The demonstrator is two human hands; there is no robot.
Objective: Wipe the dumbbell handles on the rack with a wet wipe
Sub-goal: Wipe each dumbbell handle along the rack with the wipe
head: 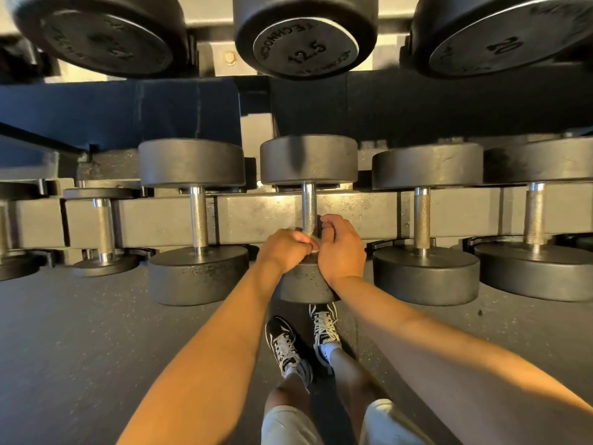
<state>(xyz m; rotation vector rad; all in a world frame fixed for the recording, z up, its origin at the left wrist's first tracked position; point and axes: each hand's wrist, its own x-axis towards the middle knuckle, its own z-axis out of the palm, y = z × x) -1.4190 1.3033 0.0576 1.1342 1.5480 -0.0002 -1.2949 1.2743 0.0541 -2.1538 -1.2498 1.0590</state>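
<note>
Op: Two hands meet at the near end of the centre dumbbell [308, 160] handle [309, 205], knuckles almost touching.
Log: Grip?
Op: I read the left hand [284, 250] as curled, pinching a scrap of white wet wipe [315, 249] against the bar. The right hand [341, 248] wraps the same end from the other side.
Log: Surroundings?
Op: One neighbouring dumbbell [422, 216] lies just right of the hands, on the same rack [256, 216].

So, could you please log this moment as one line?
step: wiping | target: knurled steel handle of middle black dumbbell | left hand, right hand: at its near end | white wipe: between them
</note>
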